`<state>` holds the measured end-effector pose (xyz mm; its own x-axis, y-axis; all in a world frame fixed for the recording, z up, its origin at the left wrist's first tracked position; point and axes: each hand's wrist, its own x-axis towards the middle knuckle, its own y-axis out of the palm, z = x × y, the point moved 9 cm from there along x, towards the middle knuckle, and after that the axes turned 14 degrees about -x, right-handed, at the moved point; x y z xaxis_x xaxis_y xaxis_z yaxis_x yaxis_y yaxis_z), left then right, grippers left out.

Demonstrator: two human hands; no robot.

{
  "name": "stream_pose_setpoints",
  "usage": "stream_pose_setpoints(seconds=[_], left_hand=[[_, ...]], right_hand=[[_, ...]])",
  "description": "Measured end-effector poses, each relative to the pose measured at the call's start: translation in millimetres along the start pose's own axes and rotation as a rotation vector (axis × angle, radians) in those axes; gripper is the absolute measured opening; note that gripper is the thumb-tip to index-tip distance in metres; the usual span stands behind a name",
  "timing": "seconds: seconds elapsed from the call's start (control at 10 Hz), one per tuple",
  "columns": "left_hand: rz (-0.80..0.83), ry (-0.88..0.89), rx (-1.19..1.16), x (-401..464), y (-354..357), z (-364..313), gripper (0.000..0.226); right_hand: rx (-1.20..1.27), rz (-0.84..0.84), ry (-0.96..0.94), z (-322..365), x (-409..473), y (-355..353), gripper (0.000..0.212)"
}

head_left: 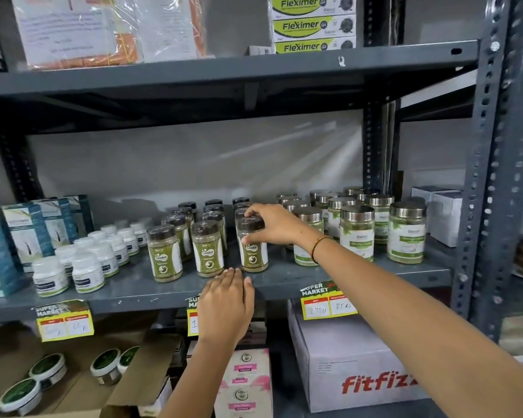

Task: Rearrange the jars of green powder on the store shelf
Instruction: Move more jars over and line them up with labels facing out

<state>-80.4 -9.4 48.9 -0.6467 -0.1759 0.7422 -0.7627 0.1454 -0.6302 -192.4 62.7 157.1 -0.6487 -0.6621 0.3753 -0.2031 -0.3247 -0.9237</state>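
Observation:
Several dark-lidded jars of green powder stand in rows on the grey middle shelf (284, 282). My right hand (274, 225) grips the front right jar (253, 254) around its dark lid, and the jar stands upright on the shelf. Two more front jars (165, 256) (208, 251) stand to its left. My left hand (225, 303) rests flat on the shelf's front edge just below them, fingers together and holding nothing. Silver-lidded jars of green powder (357, 233) fill the shelf to the right of my right hand.
White pill bottles (86, 268) and blue-white boxes (24, 233) stand at the left. White boxes (444, 215) sit at the far right by the upright post (489, 176). Yellow price tags (328, 304) hang on the shelf edge. Cartons, including a Fitfizz box (354, 366), lie below.

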Motion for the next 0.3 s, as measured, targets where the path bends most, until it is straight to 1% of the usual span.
stream_pose_setpoints(seconds=[0.2, 0.3], left_hand=[[0.004, 0.027, 0.002, 0.3, -1.7, 0.1, 0.044], [0.034, 0.020, -0.017, 1.6, 2.6, 1.9, 0.047]], right_hand=[[0.011, -0.020, -0.001, 4.1, -4.6, -0.5, 0.077], [0.020, -0.035, 0.009, 3.2, -8.5, -2.5, 0.082]])
